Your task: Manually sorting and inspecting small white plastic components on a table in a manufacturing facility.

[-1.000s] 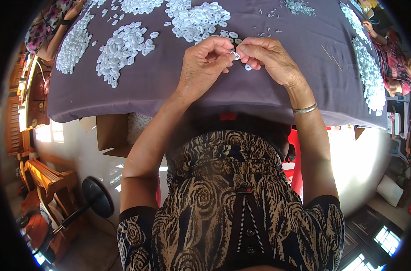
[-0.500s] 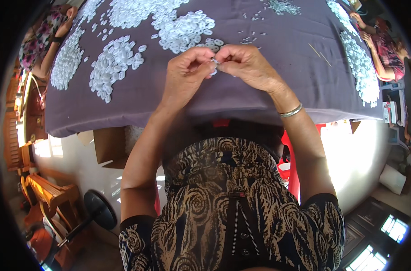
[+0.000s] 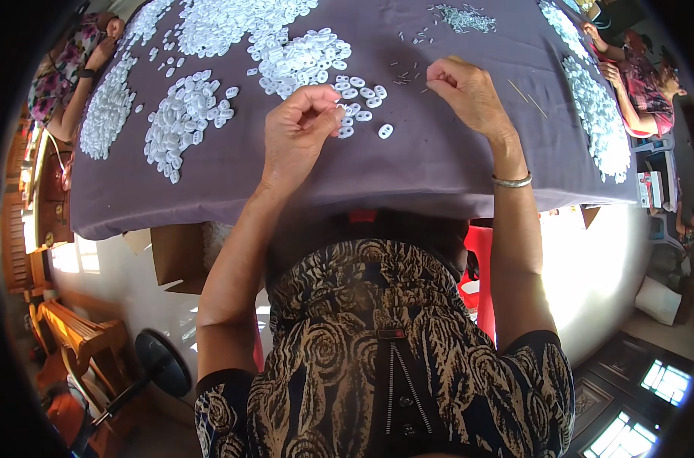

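Observation:
My left hand [image 3: 300,133] is closed in a pinch, thumb against forefinger, above the near table; what its fingertips hold is too small to make out against the white pieces behind. Beside those fingertips lie loose white oval pieces with two holes [image 3: 363,116], and a single piece [image 3: 385,131] sits apart to their right. My right hand [image 3: 469,95], with a bangle on the wrist, is closed with its fingers bunched together, just right of a few scattered thin metal pins [image 3: 405,78]. Anything between those fingers is hidden.
Large heaps of white pieces [image 3: 301,61] cover the dark tablecloth [image 3: 271,202], with another pile [image 3: 183,114] to the left. A pin heap [image 3: 467,18] lies far off; two thin yellowish sticks [image 3: 526,98] lie right. People sit at both sides, a person's hand [image 3: 103,52] at left.
My hands were together at one small white piece. They have parted: the right moved right and slightly away toward the pins, the left slightly left, uncovering loose white pieces.

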A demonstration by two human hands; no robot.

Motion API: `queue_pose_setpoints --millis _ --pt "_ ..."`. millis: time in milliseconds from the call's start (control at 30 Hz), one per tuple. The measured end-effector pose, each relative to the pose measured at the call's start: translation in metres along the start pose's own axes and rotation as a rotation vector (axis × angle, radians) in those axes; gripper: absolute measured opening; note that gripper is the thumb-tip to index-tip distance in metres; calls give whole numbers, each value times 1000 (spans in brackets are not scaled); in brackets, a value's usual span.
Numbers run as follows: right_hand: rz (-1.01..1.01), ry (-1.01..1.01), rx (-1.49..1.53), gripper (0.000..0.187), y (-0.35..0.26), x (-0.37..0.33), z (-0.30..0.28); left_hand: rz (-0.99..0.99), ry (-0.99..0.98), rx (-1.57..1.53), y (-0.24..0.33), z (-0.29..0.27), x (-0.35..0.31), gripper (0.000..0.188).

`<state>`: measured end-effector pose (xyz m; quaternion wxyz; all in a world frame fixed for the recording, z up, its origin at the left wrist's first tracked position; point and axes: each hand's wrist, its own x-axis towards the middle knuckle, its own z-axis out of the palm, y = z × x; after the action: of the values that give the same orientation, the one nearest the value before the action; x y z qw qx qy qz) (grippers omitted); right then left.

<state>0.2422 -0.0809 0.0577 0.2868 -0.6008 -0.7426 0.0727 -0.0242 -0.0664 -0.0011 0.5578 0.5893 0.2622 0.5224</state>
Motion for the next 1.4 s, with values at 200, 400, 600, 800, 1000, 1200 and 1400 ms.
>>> queue_pose_setpoints --millis 200,400,600,800,1000,1200,1400 --pt "-50 -57 -59 7 9 0 18 14 29 -14 -1 1 -1 20" --pt "-83 -9 -34 7 9 0 21 57 46 -93 -2 3 1 21" --pt "41 -1 597 6 -50 2 42 55 75 -117 -2 2 -2 23" --pt "128 -100 817 12 -65 -1 57 51 80 -140 -5 10 -3 25" --pt "177 -117 885 13 -68 0 64 12 67 -89 -9 11 -5 27" --pt "184 -170 867 20 -65 0 66 -6 55 -85 -12 12 -7 29" --pt "196 -183 836 21 -64 -1 68 27 69 -54 -16 14 -6 27"
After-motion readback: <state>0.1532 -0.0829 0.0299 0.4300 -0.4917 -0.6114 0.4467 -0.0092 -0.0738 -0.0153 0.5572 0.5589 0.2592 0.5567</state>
